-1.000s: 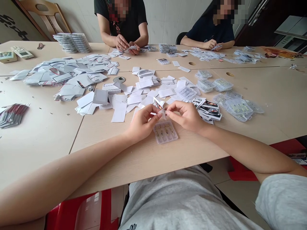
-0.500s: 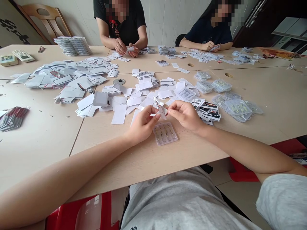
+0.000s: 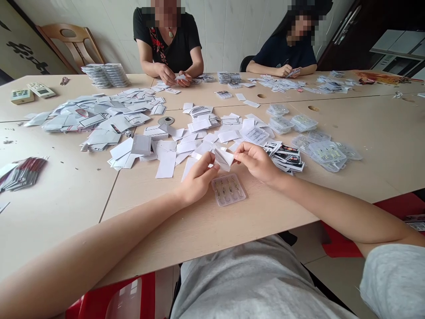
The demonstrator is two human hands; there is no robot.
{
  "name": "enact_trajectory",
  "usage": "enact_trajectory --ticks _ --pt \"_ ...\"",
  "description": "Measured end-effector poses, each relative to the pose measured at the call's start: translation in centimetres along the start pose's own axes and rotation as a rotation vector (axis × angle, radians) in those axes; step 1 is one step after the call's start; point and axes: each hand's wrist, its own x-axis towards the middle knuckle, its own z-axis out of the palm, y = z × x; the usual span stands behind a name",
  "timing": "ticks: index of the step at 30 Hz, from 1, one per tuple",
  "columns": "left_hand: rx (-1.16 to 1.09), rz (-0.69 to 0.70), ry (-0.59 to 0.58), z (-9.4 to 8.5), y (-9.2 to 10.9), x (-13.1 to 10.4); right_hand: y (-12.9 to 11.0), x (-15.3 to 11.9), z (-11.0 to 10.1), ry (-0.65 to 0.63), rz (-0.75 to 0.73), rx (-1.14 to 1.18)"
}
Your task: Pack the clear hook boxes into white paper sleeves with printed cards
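Note:
My left hand [image 3: 199, 178] pinches the left side of a folded white paper card [image 3: 223, 159]. The fingers of my right hand [image 3: 254, 160] are closed on the card's right edge, so it hangs between both hands above the table. Just below them lies a clear plastic box [image 3: 229, 189] with small gold-coloured metal pieces in its compartments; what they are exactly is too small to tell. Beside my right hand sits a pile of black-and-white printed cards [image 3: 286, 156]. Many loose white cards [image 3: 166, 164] lie beyond and left of my left hand.
Clear plastic boxes [image 3: 327, 153] are stacked at the right. A large heap of white cards [image 3: 99, 110] covers the left middle, near a tape roll [image 3: 166, 120]. Red-and-grey packets [image 3: 25, 173] lie far left. Two people [image 3: 168, 48] handle cards across the table [image 3: 381, 133].
The white card between my hands has opened out wider, and its printed side no longer shows. My hands stay nearly in place. The whole view has shifted slightly.

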Motion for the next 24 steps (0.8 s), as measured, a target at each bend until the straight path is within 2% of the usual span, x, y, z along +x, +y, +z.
enact_trajectory --ticks 7,15,21,24 --pt "-0.041 -0.075 0.065 -0.4 0.0 0.0 0.3 0.1 0.2 -0.065 0.092 0.131" --pt "-0.157 -0.071 0.097 -0.4 0.0 0.1 -0.1 0.1 0.4 -0.111 0.157 0.298" --pt "-0.268 -0.043 0.041 -0.4 0.1 0.1 -0.7 0.2 0.2 -0.111 0.144 0.390" --pt "-0.295 -0.044 0.052 -0.5 0.1 0.2 -0.9 0.2 0.0 -0.085 0.148 0.437"
